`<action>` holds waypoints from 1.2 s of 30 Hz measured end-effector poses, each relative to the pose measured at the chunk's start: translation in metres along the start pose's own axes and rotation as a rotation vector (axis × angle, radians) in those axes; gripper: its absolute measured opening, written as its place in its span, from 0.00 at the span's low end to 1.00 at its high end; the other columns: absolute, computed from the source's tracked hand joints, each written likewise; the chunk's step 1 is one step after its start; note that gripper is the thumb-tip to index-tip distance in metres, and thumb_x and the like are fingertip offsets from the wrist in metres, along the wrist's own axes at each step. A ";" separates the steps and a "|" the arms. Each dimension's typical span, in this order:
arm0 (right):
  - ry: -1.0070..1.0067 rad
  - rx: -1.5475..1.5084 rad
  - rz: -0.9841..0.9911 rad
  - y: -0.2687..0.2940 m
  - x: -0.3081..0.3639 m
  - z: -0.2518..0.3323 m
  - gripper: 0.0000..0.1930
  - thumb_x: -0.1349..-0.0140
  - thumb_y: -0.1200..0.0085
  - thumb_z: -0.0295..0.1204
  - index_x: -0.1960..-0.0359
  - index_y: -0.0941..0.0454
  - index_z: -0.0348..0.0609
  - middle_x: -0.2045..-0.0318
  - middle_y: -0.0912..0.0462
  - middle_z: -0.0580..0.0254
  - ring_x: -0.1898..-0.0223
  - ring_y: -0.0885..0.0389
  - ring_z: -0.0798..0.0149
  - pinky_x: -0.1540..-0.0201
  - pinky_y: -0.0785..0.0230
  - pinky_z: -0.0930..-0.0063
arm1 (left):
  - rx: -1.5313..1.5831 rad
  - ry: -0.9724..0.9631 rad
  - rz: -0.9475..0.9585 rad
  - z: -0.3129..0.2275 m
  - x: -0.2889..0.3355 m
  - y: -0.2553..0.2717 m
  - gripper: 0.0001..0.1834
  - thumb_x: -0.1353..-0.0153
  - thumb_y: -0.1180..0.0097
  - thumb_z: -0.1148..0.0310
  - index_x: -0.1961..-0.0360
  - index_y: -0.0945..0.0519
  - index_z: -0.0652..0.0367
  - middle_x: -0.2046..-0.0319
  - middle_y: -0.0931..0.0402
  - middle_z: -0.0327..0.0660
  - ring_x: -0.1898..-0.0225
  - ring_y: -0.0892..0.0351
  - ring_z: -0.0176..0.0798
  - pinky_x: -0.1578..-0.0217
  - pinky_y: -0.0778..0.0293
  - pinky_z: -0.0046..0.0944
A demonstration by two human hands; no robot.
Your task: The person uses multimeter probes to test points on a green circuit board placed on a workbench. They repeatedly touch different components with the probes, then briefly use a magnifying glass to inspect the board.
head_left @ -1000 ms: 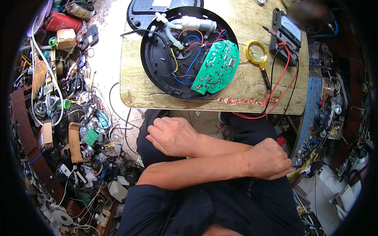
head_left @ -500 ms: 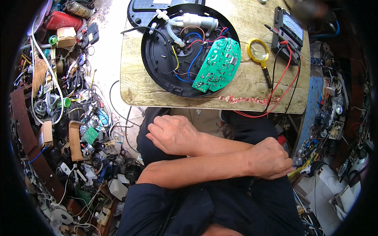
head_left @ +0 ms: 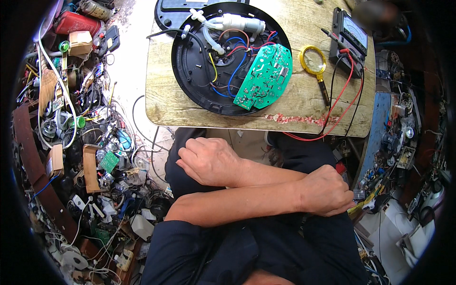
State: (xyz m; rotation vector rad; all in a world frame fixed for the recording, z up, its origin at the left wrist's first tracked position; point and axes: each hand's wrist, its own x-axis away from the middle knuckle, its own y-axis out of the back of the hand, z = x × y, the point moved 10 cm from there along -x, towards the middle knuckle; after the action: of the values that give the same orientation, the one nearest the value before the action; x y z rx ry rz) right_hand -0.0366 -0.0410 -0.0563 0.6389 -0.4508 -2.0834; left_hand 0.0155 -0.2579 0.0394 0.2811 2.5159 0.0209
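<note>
My forearms are crossed over my lap, the left one on top. My left hand lies at the right over my thigh, its fingers curled in. At the left, over the other thigh, my right hand is closed in a loose fist. Nothing shows in either hand. Beyond them on the table is a round black appliance housing, open, with a green circuit board at its right side. A white cylindrical pump or motor with clear tubing and coloured wires lies inside it.
On the wooden table, a yellow-rimmed magnifying glass and an analog multimeter with red and black leads lie to the right. A black panel sits behind the housing. Heaped electronic parts cover the floor at left; more clutter lies right.
The table and its things appear shifted very slightly in the picture. My crossed arms and closed hands keep the same pose.
</note>
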 end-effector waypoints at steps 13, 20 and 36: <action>0.000 0.003 -0.002 -0.002 -0.001 0.000 0.13 0.36 0.33 0.34 0.72 0.23 0.43 0.74 0.24 0.58 0.72 0.18 0.53 0.70 0.25 0.59 | -0.001 0.009 0.010 0.000 0.001 0.001 0.22 0.35 0.32 0.59 0.82 0.25 0.55 0.85 0.27 0.40 0.81 0.20 0.48 0.77 0.24 0.47; -0.002 -0.006 -0.008 -0.003 0.000 0.000 0.14 0.36 0.33 0.35 0.72 0.24 0.43 0.73 0.24 0.58 0.72 0.18 0.53 0.70 0.25 0.59 | 0.000 0.008 0.016 0.000 0.001 0.001 0.22 0.34 0.32 0.58 0.82 0.26 0.54 0.85 0.27 0.40 0.80 0.20 0.48 0.77 0.24 0.47; -0.005 -0.014 -0.007 -0.005 0.000 -0.001 0.14 0.35 0.33 0.35 0.73 0.24 0.43 0.73 0.24 0.57 0.72 0.19 0.53 0.70 0.25 0.58 | 0.012 0.011 0.016 0.001 0.001 0.001 0.23 0.34 0.32 0.58 0.82 0.26 0.54 0.85 0.27 0.40 0.80 0.20 0.49 0.78 0.25 0.48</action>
State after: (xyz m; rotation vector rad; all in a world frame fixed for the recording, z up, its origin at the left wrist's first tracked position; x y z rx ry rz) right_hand -0.0392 -0.0382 -0.0592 0.6287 -0.4371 -2.0937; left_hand 0.0153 -0.2572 0.0378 0.3070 2.5252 0.0136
